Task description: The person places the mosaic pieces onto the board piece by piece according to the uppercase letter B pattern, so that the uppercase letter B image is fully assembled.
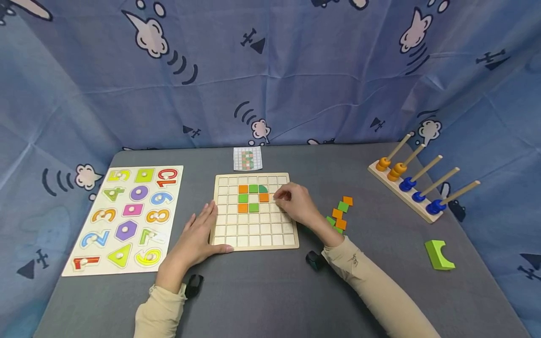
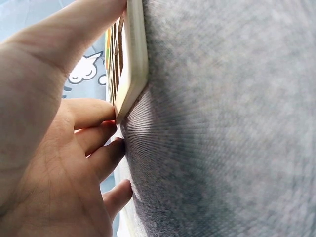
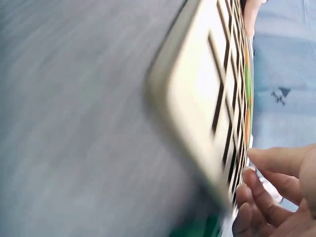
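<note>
A light wooden grid board point(image 1: 253, 241) lies mid-table. On its grid sit several orange and green square tiles, among them an orange tile point(image 1: 243, 208) and a green tile point(image 1: 253, 207), plus a darker green round-cornered tile point(image 1: 263, 189). My left hand point(image 1: 196, 239) rests along the board's left side, fingers extended, thumb on the front edge. Over the board's right part is my right hand point(image 1: 296, 203), fingers loosely bent just right of an orange tile point(image 1: 264, 197). In the right wrist view, thumb and fingertips point(image 3: 251, 175) stand slightly apart; no piece shows between them.
Loose orange and green tiles point(image 1: 337, 213) lie right of the board, partly behind the right forearm. A pattern card point(image 1: 236, 164) lies behind it. At left is a number-and-shape puzzle board point(image 1: 175, 188); at right, a peg stand with beads point(image 1: 403, 191) and a green arched block point(image 1: 435, 256).
</note>
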Demonstrator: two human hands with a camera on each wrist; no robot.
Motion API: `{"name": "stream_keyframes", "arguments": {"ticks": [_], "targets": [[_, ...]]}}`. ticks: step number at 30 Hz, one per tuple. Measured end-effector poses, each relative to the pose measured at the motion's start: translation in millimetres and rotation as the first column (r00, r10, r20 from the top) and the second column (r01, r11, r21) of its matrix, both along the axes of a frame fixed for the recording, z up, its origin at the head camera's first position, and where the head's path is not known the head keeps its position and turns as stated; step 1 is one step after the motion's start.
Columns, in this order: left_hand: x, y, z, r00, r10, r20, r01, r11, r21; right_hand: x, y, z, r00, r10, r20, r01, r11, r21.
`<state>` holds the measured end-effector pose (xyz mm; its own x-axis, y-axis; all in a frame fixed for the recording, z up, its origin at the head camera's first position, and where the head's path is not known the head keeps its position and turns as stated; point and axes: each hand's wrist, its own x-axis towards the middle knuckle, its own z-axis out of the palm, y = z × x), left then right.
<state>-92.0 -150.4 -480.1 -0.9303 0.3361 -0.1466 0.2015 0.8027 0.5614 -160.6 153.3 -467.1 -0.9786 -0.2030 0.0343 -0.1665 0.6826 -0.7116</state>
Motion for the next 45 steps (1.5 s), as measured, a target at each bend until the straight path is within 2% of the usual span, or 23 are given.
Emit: {"name": "stream_keyframes", "arguments": {"ticks": [6, 10, 14, 23, 28, 35, 41, 45], "targets": [[-0.5, -0.1, 1.5, 1.0, -0.004, -0.006, 0.004, 1.0, -0.004, 3.3, 34.5, -2.3, 0.997, -0.063, 0.05, 0.061, 0.997, 0.04], [-0.5, -0.5, 2.8, 1.0, -0.002, -0.005, 0.002, 1.0, -0.009, 5.6, 48.7, -1.0, 0.994, -0.062, 0.087, 0.057, 0.997, 0.059], [-0.6, -0.6, 3.2, 1.0, -0.001, -0.008, 0.001, 1.0, -0.013, 7.6, 53.8, -0.1, 0.993, -0.052, 0.102, 0.046, 0.997, 0.06], [0.0, 0.4, 2.1, 1.0, 0.004, 0.01, -0.004, 1.0, -0.007, 8.1, 54.3, -5.8, 0.995, -0.072, 0.072, 0.067, 0.996, 0.064], [0.0, 0.5, 1.7, 1.0, 0.005, 0.013, -0.005, 1.0, -0.011, 8.3, 52.6, -6.5, 0.996, -0.071, 0.051, 0.07, 0.997, 0.019], [-0.1, 0.4, 1.7, 1.0, 0.004, 0.009, -0.004, 1.0, -0.009, 9.2, 42.0, -3.2, 0.996, -0.067, 0.05, 0.073, 0.99, -0.124], [0.2, 0.6, 1.3, 1.0, -0.001, 0.003, 0.001, 1.0, -0.007, 10.9, 30.0, 1.4, 0.999, -0.034, 0.041, 0.042, 0.975, -0.216], [0.7, 0.7, 1.6, 1.0, 0.0, 0.0, 0.0, 1.0, -0.002, 9.5, 23.0, 1.0, 0.998, -0.003, 0.069, 0.021, 0.968, -0.251]]}}
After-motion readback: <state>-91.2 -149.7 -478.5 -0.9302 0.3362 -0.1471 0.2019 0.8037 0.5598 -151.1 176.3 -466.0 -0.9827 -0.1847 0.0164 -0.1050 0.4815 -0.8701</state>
